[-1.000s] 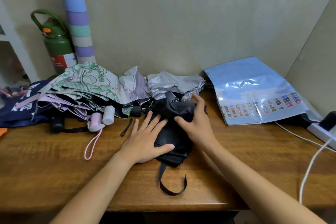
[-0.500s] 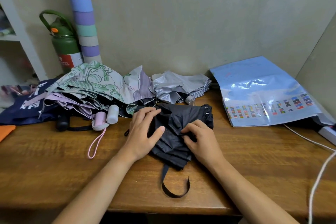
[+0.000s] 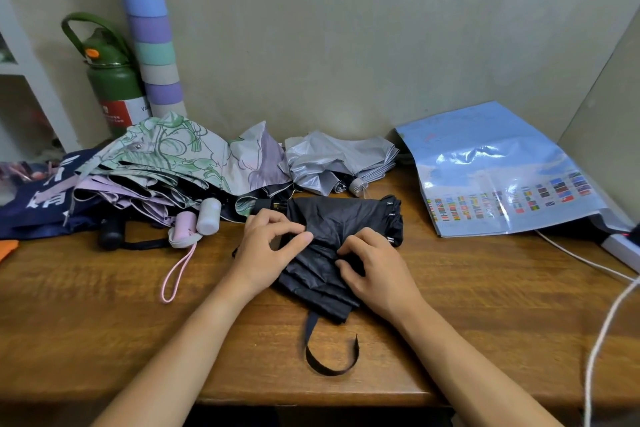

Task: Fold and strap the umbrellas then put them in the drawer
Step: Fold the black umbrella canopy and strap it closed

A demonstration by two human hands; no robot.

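Observation:
A collapsed black umbrella (image 3: 341, 218) lies loosely bunched in the middle of the wooden desk (image 3: 104, 305). Its black strap (image 3: 329, 362) curls loose toward the front edge. My left hand (image 3: 268, 246) pinches a fold of the black canopy on its left side. My right hand (image 3: 375, 269) has curled fingers gripping the fabric on the right. Behind lie a floral green-and-lilac umbrella (image 3: 180, 156), a pink umbrella handle (image 3: 187, 227) with a pink loop, a white handle (image 3: 209, 215), and a silver umbrella (image 3: 337, 159). No drawer is in view.
A green flask (image 3: 112, 80) and a pastel striped tube (image 3: 149, 31) stand against the wall at back left. Navy fabric (image 3: 38, 198) lies at the left edge. A blue plastic-wrapped sheet with flags (image 3: 495, 166) leans at the right. White cables (image 3: 602, 326) run along the right edge.
Both hands went from lying flatter on the black umbrella to pinching and gathering its fabric. The right hand came back from the far end toward the middle.

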